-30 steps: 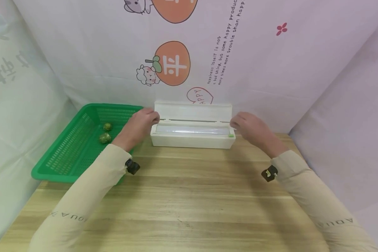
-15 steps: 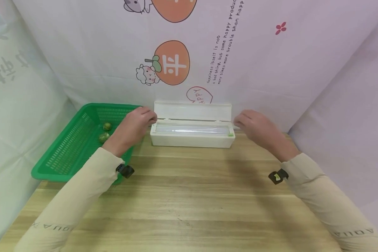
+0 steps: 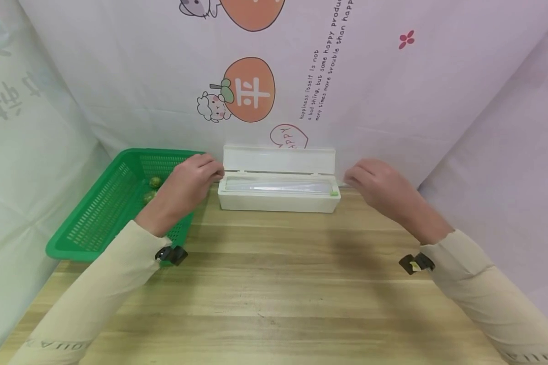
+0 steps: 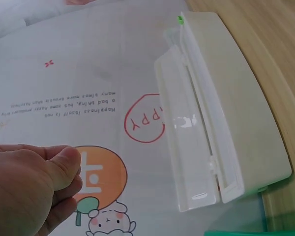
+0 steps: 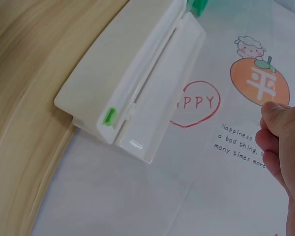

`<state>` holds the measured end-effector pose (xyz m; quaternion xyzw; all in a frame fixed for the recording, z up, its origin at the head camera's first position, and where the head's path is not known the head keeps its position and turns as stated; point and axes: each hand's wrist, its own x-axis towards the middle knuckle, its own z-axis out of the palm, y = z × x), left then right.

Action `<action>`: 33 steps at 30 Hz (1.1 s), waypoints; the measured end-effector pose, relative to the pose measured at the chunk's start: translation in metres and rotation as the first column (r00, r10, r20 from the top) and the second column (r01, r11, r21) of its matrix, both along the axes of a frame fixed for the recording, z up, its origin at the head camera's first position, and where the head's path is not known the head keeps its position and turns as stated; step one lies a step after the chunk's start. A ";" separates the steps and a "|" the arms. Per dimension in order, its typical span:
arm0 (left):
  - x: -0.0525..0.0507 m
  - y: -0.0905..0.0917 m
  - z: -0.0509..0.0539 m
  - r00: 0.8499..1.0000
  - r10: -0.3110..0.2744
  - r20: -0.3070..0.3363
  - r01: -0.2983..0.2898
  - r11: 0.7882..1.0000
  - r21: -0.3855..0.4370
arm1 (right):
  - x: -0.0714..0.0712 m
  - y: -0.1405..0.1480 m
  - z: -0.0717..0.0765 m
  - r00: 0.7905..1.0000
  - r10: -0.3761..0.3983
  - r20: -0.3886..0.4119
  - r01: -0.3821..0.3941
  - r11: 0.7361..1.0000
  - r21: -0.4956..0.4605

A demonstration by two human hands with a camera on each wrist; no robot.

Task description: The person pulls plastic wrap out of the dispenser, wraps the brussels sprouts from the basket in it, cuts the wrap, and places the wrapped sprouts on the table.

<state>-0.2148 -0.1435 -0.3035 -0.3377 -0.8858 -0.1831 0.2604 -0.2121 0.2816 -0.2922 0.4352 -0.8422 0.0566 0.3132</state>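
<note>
A white cling film dispenser box (image 3: 278,203) stands against the back wall, its lid (image 3: 278,161) raised. Clear cling film (image 3: 278,187) shows shiny over its opening, and a green slider (image 3: 334,193) sits at its right end. Beyond the left end, my left hand (image 3: 184,185) pinches with thumb against curled fingers. My right hand (image 3: 385,187) pinches likewise past the right end. Both appear to hold the film's edge, which is nearly invisible; faint creases show near the right thumb (image 5: 273,110) in the right wrist view. In the left wrist view, the left thumb (image 4: 66,164) presses the forefinger.
A green slotted basket (image 3: 57,248) stands at the left with a couple of small round green items (image 3: 155,182) inside, partly behind my left arm. The wooden table (image 3: 265,284) stretches toward me. White printed cloth (image 3: 361,101) lines the back and sides.
Both hands have moved apart, the left one leftward and the right one rightward, away from the box ends. The creases in the film over the opening have shifted. The box stays in place.
</note>
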 end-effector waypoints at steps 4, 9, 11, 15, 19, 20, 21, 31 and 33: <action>0.007 -0.001 0.000 0.998 -0.024 -0.055 0.024 1.000 0.011 | 0.011 0.000 0.003 1.000 0.016 -0.012 -0.016 1.000 0.002; 0.021 -0.003 -0.008 0.990 -0.058 -0.127 0.059 0.998 0.004 | 0.028 -0.001 -0.001 0.997 0.008 -0.081 -0.005 0.999 0.032; 0.029 -0.004 -0.014 0.987 -0.062 -0.147 0.062 0.998 -0.006 | 0.036 -0.001 -0.006 0.995 0.003 -0.104 0.002 0.999 0.048; 0.045 -0.006 -0.029 0.983 -0.070 -0.168 0.067 0.997 -0.024 | 0.048 -0.002 -0.022 0.993 0.061 -0.103 -0.058 0.998 0.031; 0.059 -0.006 -0.046 0.978 -0.090 -0.190 0.084 0.996 -0.042 | 0.062 -0.003 -0.040 0.996 0.051 0.078 -0.051 0.999 0.003; 0.062 -0.007 -0.050 0.977 -0.095 -0.193 0.089 0.995 -0.043 | 0.067 -0.004 -0.044 0.981 -0.007 0.196 0.009 1.000 -0.008; 0.065 -0.007 -0.056 0.975 -0.100 -0.196 0.093 0.995 -0.046 | 0.072 -0.005 -0.046 0.943 -0.069 0.327 0.079 0.997 -0.016; 0.088 -0.006 -0.112 0.986 -0.081 -0.145 0.051 0.979 -0.196 | 0.089 -0.012 -0.080 0.647 -0.303 0.700 0.353 0.932 0.078; 0.090 -0.004 -0.121 0.987 -0.062 -0.145 0.027 0.971 -0.236 | 0.087 -0.012 -0.088 0.603 -0.310 0.735 0.370 0.925 0.087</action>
